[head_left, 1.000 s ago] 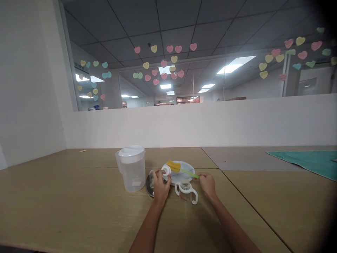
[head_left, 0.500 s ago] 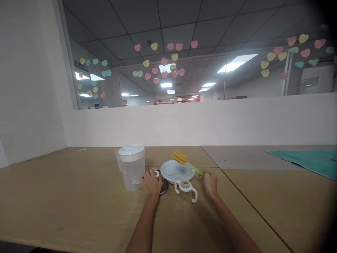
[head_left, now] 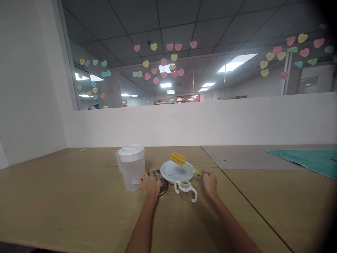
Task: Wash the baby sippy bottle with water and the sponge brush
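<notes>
My right hand (head_left: 210, 182) is closed round the green handle of a sponge brush (head_left: 178, 159). The brush's yellow head hangs over a white bowl (head_left: 166, 178). In front of the bowl stands a clear baby bottle (head_left: 185, 192) with white double handles and an uncapped mouth. My left hand (head_left: 150, 184) is over the left side of a dark round tray (head_left: 164, 188), its fingers curled at a small clear cap (head_left: 152, 171). The fingertips are partly hidden, so the grip shows only in part.
A translucent pitcher (head_left: 133, 172) with a white lid stands just left of my left hand. At the far right lies a green cloth (head_left: 308, 160). A small flat piece (head_left: 82, 150) lies at the back left, before the white wall (head_left: 184, 123).
The sponge head has shifted slightly left and down over the bowl. At my left fingers, the white ring has dropped from sight and a clear cap shows there instead.
</notes>
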Action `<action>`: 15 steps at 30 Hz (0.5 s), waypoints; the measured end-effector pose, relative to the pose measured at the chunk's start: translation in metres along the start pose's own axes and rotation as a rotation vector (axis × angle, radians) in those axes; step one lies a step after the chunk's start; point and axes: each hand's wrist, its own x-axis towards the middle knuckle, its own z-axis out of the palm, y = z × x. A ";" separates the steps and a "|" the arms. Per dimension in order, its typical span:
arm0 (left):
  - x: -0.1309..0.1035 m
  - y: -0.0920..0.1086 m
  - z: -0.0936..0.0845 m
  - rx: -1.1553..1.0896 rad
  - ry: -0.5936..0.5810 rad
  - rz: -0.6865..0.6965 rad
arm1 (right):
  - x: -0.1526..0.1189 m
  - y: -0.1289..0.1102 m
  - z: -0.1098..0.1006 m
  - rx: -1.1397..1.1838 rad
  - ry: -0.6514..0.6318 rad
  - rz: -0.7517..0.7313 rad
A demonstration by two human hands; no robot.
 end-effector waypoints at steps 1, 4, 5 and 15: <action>0.000 0.001 -0.002 -0.086 0.027 0.050 | 0.000 0.000 0.000 -0.002 -0.001 0.004; -0.005 0.013 -0.012 -0.397 0.040 0.383 | 0.000 0.001 0.001 0.007 -0.006 0.019; -0.009 0.019 -0.016 -0.482 0.008 0.528 | 0.000 0.001 0.001 0.011 -0.008 0.022; -0.060 0.073 -0.018 -0.897 -0.268 0.733 | 0.005 0.009 0.000 0.084 0.034 0.043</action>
